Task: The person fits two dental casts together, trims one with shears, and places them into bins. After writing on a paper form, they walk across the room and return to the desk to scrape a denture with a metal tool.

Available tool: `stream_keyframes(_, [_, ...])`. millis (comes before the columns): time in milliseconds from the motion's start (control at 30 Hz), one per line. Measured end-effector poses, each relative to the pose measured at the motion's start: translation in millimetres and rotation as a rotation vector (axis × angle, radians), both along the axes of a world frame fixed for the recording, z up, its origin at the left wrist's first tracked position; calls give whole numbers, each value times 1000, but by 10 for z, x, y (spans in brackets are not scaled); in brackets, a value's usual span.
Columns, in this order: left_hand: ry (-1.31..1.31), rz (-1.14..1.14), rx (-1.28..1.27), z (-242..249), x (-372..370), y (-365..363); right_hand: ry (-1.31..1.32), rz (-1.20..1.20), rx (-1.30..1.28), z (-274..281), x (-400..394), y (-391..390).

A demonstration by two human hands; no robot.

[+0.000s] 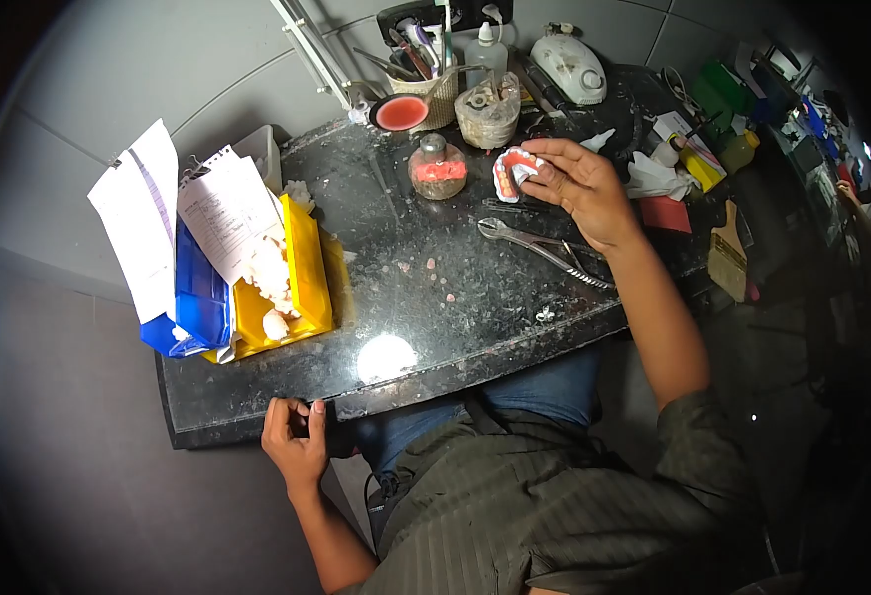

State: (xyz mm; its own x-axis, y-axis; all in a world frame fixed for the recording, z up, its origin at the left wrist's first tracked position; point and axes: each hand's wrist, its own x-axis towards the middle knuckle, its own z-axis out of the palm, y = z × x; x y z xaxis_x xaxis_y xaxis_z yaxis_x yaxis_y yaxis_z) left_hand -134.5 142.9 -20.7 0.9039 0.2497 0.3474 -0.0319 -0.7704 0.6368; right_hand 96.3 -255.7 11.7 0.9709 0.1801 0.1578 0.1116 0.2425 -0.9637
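Note:
My right hand [586, 188] holds a denture [507, 177] with pink gums and pale teeth between thumb and fingers, above the back right of the bench. Just below it on the bench lie metal pliers [545, 253] with slim handles. Left of the denture stands a squat glass burner [438, 177] with a metal cap and a pink-red band. At the bench's front edge, my left hand [295, 441] rests with its fingers curled in; nothing shows in them.
A yellow bin [309, 268] and a blue bin [202, 288] with papers [227, 213] stand at the left. Behind are a dish of red material [401, 113], a clouded plastic cup [488, 114] and a white device [568, 69]. A brush [728, 256] lies at the right edge.

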Motion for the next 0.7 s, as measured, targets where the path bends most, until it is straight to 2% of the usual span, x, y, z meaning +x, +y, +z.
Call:
stream_keyframes(167, [-2, 0, -14, -20, -4, 8, -49, 25, -83, 22, -7, -17])
stream_keyframes(233, [2, 1, -12, -6, -3, 2, -259, -47, -289, 39, -17, 20])
stream_keyframes(433, [4, -10, -46, -26, -2, 28, -360, -39, -271, 31, -63, 123])
stream_keyframes(700, [11, -8, -35, -4, -3, 5, -362, -39, -240, 34, -60, 104])
